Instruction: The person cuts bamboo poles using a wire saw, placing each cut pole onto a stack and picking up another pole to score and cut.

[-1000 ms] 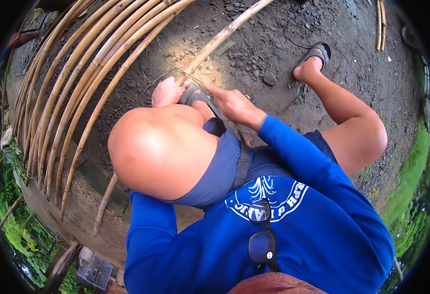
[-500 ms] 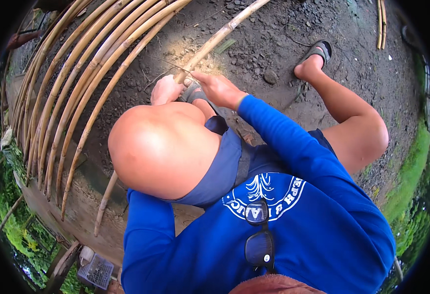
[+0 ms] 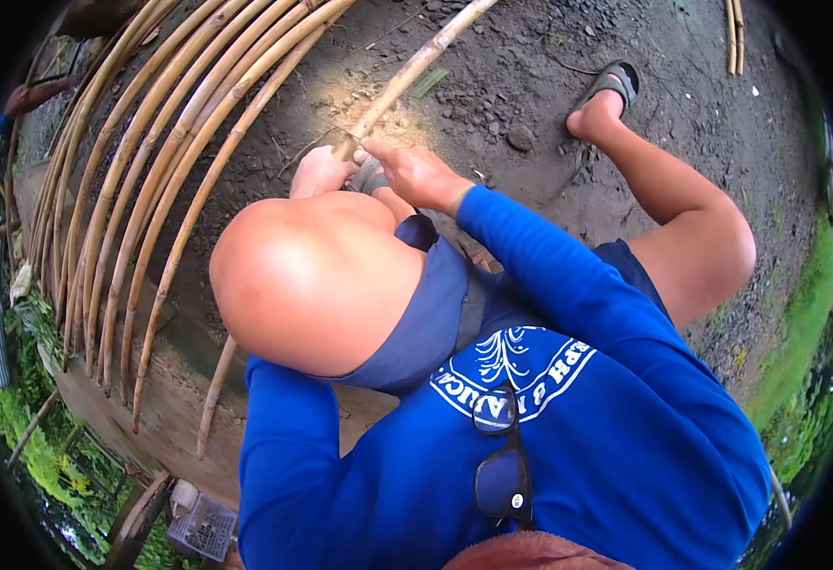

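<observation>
Gripping a bamboo pole (image 3: 407,76) with the left hand (image 3: 320,173), fingers curled round it just past the raised left knee (image 3: 312,280). Pole lying on the slant, running from the hands up toward the top of view, over bare dirt (image 3: 530,85); lower end passing behind the knee and showing again beside the left arm. Pressing down on the same spot with the right hand (image 3: 415,173), fingers closed, wrist bent; possibly clasping a blade or small tool against the pole, but too hidden between the hands to tell. Both hands touching, almost knuckle to knuckle. Pale shavings (image 3: 378,119) lying scattered on the dirt just beyond the fingers. Sitting low, right leg stretched out, sandal (image 3: 614,81) on the foot, well apart from the hands. Lying to the left, a fan of long bamboo strips (image 3: 151,161), side by side, curved by the lens. Hanging from the blue shirt collar, dark sunglasses (image 3: 504,456). Showing along the left and right rims, green grass (image 3: 18,418). Lying at top right, two more thin sticks (image 3: 735,33).
</observation>
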`<state>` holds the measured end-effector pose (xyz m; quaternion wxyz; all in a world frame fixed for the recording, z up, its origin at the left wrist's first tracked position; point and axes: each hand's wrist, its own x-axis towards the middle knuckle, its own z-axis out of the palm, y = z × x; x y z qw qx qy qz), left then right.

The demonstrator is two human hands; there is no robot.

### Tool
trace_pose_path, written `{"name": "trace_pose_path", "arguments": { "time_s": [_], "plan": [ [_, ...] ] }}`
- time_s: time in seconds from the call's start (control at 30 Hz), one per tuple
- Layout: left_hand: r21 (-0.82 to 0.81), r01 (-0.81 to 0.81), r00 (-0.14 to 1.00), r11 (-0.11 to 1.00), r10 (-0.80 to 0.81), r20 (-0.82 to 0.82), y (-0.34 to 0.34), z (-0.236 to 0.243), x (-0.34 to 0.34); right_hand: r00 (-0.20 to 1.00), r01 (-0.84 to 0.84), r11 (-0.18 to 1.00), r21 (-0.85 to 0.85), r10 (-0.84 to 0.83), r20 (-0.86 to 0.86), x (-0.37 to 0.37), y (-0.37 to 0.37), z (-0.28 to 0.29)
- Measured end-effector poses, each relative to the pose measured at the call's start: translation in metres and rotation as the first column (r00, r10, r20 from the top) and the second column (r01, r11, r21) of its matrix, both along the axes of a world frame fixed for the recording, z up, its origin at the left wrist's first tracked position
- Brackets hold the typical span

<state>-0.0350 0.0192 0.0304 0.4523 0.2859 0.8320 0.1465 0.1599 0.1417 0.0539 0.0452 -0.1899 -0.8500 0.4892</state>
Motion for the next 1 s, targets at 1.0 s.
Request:
{"name": "trace_pose_path", "arguments": {
  "time_s": [1.0],
  "plan": [
    [-0.141,-0.007,0.827,0.990,-0.074,-0.557,0.000,0.018,0.033,0.995,-0.009,0.990,-0.138,0.022,0.093,-0.004,-0.007,0.001]
  ]
}}
